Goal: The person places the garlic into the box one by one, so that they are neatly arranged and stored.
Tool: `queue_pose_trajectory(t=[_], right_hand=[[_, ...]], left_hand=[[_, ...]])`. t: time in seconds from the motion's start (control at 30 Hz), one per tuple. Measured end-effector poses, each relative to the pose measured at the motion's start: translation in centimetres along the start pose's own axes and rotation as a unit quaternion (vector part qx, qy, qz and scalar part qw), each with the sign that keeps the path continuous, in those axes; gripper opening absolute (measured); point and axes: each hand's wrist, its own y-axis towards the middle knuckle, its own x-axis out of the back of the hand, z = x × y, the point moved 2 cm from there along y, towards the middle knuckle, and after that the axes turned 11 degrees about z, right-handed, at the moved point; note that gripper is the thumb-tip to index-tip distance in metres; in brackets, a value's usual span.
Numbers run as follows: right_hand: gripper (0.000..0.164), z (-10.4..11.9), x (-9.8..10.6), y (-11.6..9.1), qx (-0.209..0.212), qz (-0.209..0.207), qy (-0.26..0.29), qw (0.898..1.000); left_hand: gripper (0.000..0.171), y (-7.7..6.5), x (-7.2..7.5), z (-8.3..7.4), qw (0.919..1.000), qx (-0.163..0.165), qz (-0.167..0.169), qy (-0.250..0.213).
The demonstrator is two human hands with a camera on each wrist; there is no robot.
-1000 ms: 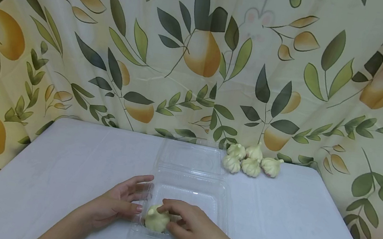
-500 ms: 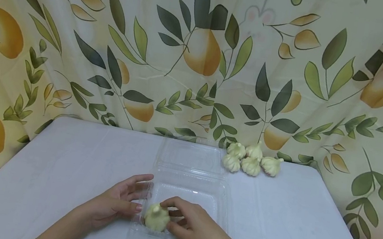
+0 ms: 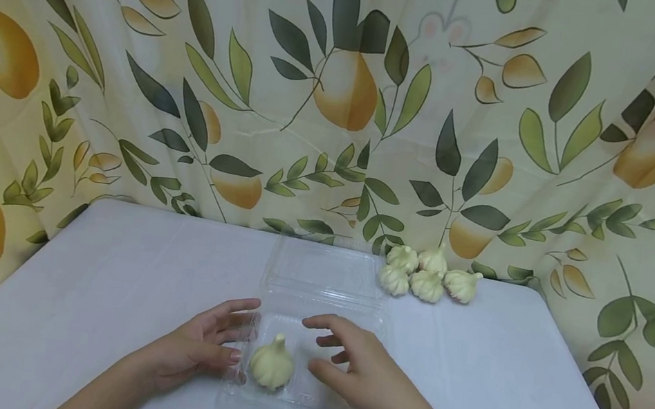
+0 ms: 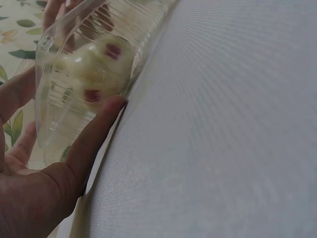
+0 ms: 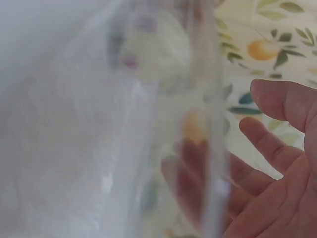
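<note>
I'm seeing left hand (image 3: 197, 345) and right hand (image 3: 364, 369) spread; I'm judging the boxed garlic bulb (image 3: 272, 366) light, firm, best held around its belly.

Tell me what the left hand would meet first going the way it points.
Probably the clear plastic clamshell, at its side, before the garlic bulb inside; the left hand may already touch it.

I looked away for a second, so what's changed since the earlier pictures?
The right hand has let go of the garlic bulb in the clear container and moved right and forward; the bulb's stem has tipped forward too. The left hand and five other bulbs stayed put.
</note>
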Motion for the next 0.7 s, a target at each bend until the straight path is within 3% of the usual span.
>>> queue_pose_trajectory(t=[0.37,0.7], right_hand=[[0.047,-0.6,4.0,-1.7,-0.011,-0.079,-0.016,0.997],[0.048,-2.0,7.0,-2.9,-0.025,-0.152,-0.034,0.987]], left_hand=[[0.087,0.0,0.1,0.0,1.0,0.0,-0.003,-0.002],[0.088,0.0,0.1,0.1,1.0,0.001,0.001,-0.006]])
